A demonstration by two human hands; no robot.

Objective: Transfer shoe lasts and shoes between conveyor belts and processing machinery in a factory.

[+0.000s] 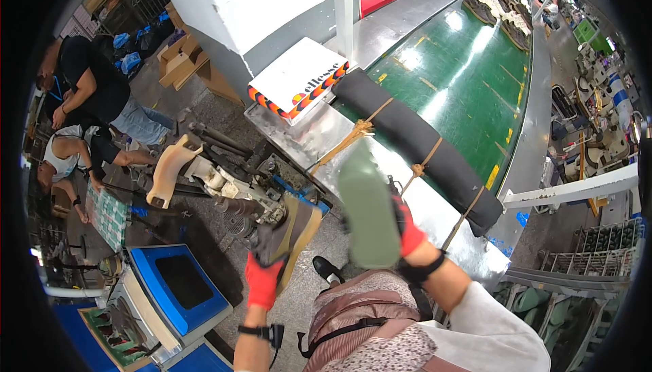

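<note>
At lower centre, the left hand (263, 282), gloved in red, grips a brown shoe (297, 233) with a tan sole, raised above the floor. Right of it, the red-gloved right hand (410, 233) is closed on a green sole-shaped piece (369, 212), slightly blurred and facing the camera; its fingers are partly hidden. A blue-framed machine (182, 284) stands lower left; a greasy metal machine (248, 199) is just beyond the shoe. At centre right, a tied black roll (421, 148) lies across a green conveyor belt (468, 93), near a white shoebox (292, 76). Farther, shoes (502, 8) sit upper right.
</note>
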